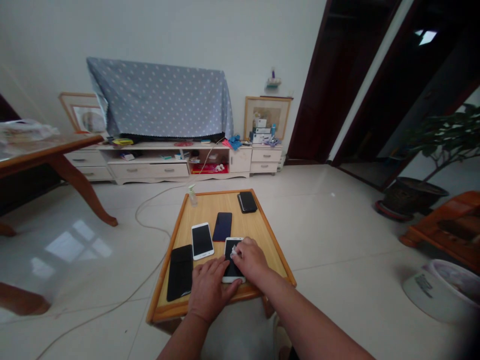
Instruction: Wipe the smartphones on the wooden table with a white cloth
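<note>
A white phone [231,250] lies on the small wooden table [270,235], partly covered by both hands. My left hand [208,289] lies flat with fingers stretched out, pressing on the phone's near end. My right hand [250,259] is closed in a pinch on a small white wipe [234,252] held against the phone's dark screen. To the left lie another white phone [202,240] and a black phone [180,272]. A dark blue phone [222,226] and a black phone [248,202] lie farther back.
A small clear bottle [192,195] stands at the table's far left corner. A white cable [150,210] trails across the tiled floor. A TV stand [150,167] with a covered screen is behind; a wooden table [45,150] left; plant pot [410,195] and bowl [442,287] right.
</note>
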A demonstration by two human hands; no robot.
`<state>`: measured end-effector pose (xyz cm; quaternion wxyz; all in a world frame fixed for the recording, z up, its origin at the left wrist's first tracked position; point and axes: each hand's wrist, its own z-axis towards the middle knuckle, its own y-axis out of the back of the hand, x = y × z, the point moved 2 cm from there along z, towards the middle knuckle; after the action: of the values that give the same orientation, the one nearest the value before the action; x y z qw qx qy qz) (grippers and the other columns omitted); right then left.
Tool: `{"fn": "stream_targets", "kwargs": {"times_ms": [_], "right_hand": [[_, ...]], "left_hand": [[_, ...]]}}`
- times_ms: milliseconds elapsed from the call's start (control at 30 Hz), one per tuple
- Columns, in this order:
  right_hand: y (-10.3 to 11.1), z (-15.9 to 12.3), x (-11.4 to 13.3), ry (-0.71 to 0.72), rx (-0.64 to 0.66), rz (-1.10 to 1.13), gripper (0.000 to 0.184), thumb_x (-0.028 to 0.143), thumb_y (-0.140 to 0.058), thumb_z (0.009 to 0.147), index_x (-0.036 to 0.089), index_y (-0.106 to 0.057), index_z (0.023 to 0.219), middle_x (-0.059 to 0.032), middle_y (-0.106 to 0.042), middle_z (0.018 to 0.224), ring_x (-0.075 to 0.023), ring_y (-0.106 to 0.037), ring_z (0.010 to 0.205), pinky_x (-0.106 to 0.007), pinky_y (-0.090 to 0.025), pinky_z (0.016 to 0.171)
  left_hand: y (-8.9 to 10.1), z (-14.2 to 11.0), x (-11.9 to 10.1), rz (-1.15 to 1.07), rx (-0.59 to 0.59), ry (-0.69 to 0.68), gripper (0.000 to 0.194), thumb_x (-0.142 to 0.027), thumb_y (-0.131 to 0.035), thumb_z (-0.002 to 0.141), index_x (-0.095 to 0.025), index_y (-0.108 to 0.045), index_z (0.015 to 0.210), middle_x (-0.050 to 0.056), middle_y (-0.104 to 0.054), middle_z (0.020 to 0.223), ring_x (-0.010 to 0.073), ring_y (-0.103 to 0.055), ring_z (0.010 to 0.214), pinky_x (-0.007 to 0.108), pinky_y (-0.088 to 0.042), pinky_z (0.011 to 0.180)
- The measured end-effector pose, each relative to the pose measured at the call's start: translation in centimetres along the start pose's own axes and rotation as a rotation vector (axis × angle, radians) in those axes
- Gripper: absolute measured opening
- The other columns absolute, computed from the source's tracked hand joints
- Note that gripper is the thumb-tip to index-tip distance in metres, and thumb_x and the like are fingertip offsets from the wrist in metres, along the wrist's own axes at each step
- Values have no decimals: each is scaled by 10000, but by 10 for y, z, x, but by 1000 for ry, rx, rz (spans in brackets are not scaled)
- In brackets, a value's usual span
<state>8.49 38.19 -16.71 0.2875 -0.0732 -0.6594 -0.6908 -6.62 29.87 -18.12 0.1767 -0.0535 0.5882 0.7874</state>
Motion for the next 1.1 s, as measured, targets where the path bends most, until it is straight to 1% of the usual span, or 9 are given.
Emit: {"fn": "stream_targets", "kwargs": {"times_ms": [67, 167, 333, 433, 567, 700, 800, 1000, 1100], "right_hand": [[-1, 1, 0, 12, -16, 0, 62, 219, -626, 895, 212, -669, 939, -48, -653, 1014, -194, -574, 996, -273, -381, 816], [-2, -7, 2, 59, 23, 3, 123, 160, -571, 904, 211, -664, 965, -46, -653, 1001, -188, -583, 963, -272, -380, 798], [0, -34, 6, 161, 161, -1, 164, 189, -547, 908, 206, -709, 892, -60, -650, 944, -189, -597, 862, -280, -375, 730], [0, -37, 5, 185, 208, 5, 175, 191, -555, 901, 207, -725, 860, -56, -654, 914, -185, -600, 835, -278, -369, 710], [-1, -16, 1, 100, 149, 43, 141, 197, -582, 902, 199, -716, 860, -50, -661, 922, -174, -600, 830, -263, -367, 704], [1, 5, -5, 10, 43, 77, 151, 164, -575, 904, 198, -692, 992, -51, -669, 1019, -173, -609, 911, -250, -377, 748], [3, 1, -6, 21, 29, 87, 169, 158, -569, 901, 202, -696, 1002, -54, -672, 1021, -175, -611, 909, -253, -376, 753], [1, -23, -2, 116, 156, 149, 128, 155, -624, 830, 210, -718, 897, -27, -680, 911, -168, -604, 835, -249, -359, 713], [3, -15, -7, 50, 97, 151, 93, 190, -629, 858, 211, -710, 898, -20, -684, 916, -163, -605, 844, -246, -354, 713]], "left_hand": [[1, 0, 0, 1, 2, 6, 471, -561, -649, 855, -291, -653, 1241, 72, -655, 1375, 306, -572, 1251, 504, -361, 1014], [3, 1, -1, -1, 24, -2, 463, -527, -653, 858, -295, -644, 1258, 61, -642, 1396, 302, -568, 1262, 500, -363, 1021], [4, 3, -2, 3, 35, 13, 445, -393, -692, 825, -305, -640, 1259, 44, -645, 1393, 295, -569, 1258, 492, -367, 1017], [5, 3, -3, -2, 20, 0, 414, -395, -672, 843, -293, -651, 1243, 54, -654, 1381, 293, -569, 1257, 486, -368, 1014], [5, 2, -5, -4, -4, -14, 433, -438, -674, 844, -293, -654, 1252, 61, -664, 1367, 302, -575, 1242, 497, -369, 1014], [0, 1, -7, 15, -40, 6, 418, -436, -679, 837, -280, -672, 1225, 67, -661, 1372, 308, -576, 1239, 511, -359, 1034], [-3, 2, -7, 29, -43, 9, 416, -452, -672, 842, -277, -674, 1219, 65, -667, 1365, 305, -580, 1237, 510, -362, 1029], [0, 4, -7, 42, -10, -16, 407, -423, -654, 855, -295, -658, 1242, 57, -664, 1367, 291, -579, 1254, 482, -381, 1005], [2, 3, -8, 38, -1, -26, 411, -448, -640, 872, -294, -654, 1253, 58, -657, 1378, 291, -575, 1263, 480, -382, 1008]]}}
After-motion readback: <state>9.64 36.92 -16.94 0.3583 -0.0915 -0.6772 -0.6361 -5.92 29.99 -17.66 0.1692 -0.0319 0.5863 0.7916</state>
